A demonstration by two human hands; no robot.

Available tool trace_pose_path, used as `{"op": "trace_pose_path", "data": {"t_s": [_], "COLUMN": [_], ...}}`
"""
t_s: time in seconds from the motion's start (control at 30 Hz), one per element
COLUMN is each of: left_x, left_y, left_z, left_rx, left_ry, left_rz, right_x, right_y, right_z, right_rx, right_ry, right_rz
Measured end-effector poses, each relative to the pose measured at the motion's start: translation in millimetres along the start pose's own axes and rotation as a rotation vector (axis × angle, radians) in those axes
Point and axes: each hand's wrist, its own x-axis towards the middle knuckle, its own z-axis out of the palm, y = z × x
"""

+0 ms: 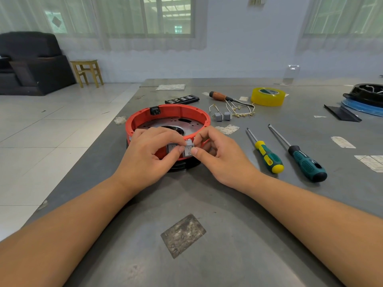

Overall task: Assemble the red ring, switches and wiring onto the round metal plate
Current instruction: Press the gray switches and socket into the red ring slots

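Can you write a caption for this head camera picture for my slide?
Both hands, left and right, pinch a grey switch at the red ring's near wall.

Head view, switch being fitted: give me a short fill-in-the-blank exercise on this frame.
1. Both hands, left hand and right hand, pinch a grey ____ at the near wall of the red ring.
2. The roll of tape is ____ in colour.
3. Two spare switches lie to the ____ of the ring.
4. Near the right hand lie ____ green-handled screwdrivers.

Missing words: switch; yellow; right; two
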Motion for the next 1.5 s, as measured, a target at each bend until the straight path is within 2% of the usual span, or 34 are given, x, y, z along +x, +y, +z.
{"op": "trace_pose_path", "data": {"t_s": [0.43,0.57,0.9,1.23,1.5], "left_x": [-0.9,-0.6,-1.0,0.7,-0.7], "left_y": [-4.0,-3.3,-7.9,-9.1,-8.2], "left_z": [-1.5,-0.7,-0.1,-2.0,-2.3], "left_rx": [-0.027,-0.034,-0.084,-0.133,-0.08], "left_ry": [-0.007,-0.001,0.017,-0.013,-0.007], "left_rz": [-0.037,-0.003,0.015,-0.007,0.007], "right_x": [-0.6,-0.3,-1.4,-0.3,0.3], "right_y": [-5.8,-6.8,-5.0,-0.5,-1.1], "right_z": [2.5,1.8,3.2,3.9,4.3], "right_rx": [0.058,0.068,0.111,0.152,0.139], "right_ry": [0.015,-0.001,0.084,0.082,0.129], "right_rz": [0.019,0.03,0.026,0.047,0.077]}}
